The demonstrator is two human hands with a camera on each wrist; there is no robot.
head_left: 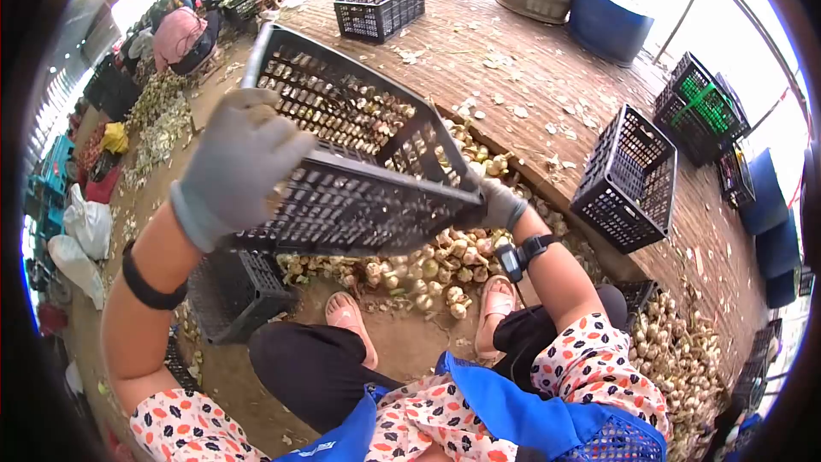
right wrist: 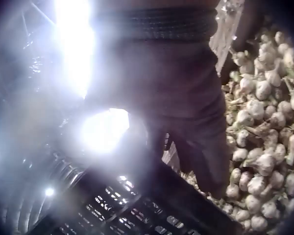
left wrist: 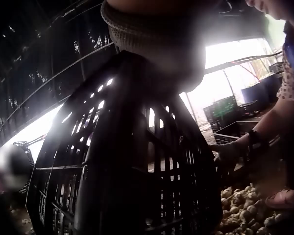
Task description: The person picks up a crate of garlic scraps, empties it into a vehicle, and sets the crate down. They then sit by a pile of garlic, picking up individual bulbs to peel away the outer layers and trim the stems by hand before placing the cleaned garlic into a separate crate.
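Note:
A black slatted crate (head_left: 376, 192) is held up and tilted in the head view, above a heap of garlic bulbs (head_left: 428, 269). My gloved left hand (head_left: 244, 162) grips its rim at the left side. At the opposite end my gloved right hand (head_left: 499, 204) holds the crate by its edge. In the left wrist view the crate (left wrist: 108, 171) hangs below my left glove (left wrist: 157, 54). The right wrist view shows my right glove (right wrist: 171, 98) on the crate's dark rim, with garlic bulbs (right wrist: 257, 161) beside it.
Another black crate (head_left: 235, 295) stands by my left knee. On the slatted floor are a crate (head_left: 380, 8) at the back and one (head_left: 629, 175) at the right. More garlic (head_left: 684, 359) lies at the lower right. A person in pink (head_left: 180, 38) is bent over at the back left.

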